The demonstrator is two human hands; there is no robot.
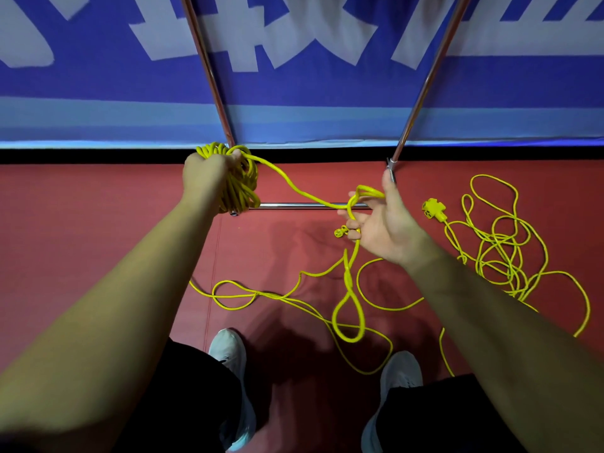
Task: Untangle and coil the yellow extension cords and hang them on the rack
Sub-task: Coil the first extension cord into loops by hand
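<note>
1. Two white shoes (228,351) stand on the red floor (98,223) at the bottom edge, with black shorts (183,387) above them.
2. Loose cord (284,297) snakes over the floor ahead of the shoes, and one long loop of it hangs from the right hand (382,227).
3. Further right, a second cord (503,256) lies in a tangled heap on the floor, with its yellow socket block (434,209) at the heap's far left edge.
4. The right hand is turned palm-up, its fingers curled around a bend of the loose cord. A small yellow plug (340,231) shows just beside the fingertips.
5. One strand runs up and left to the left hand (206,171), which grips a thick coil (242,188) with its fingers wrapped round the bundle.
6. The coil overlaps the left end of the rack's chrome base bar (304,206); whether they touch I cannot tell. Two uprights (212,76) rise from the bar.
7. Behind the rack hangs a blue banner (294,76) with large white characters.
</note>
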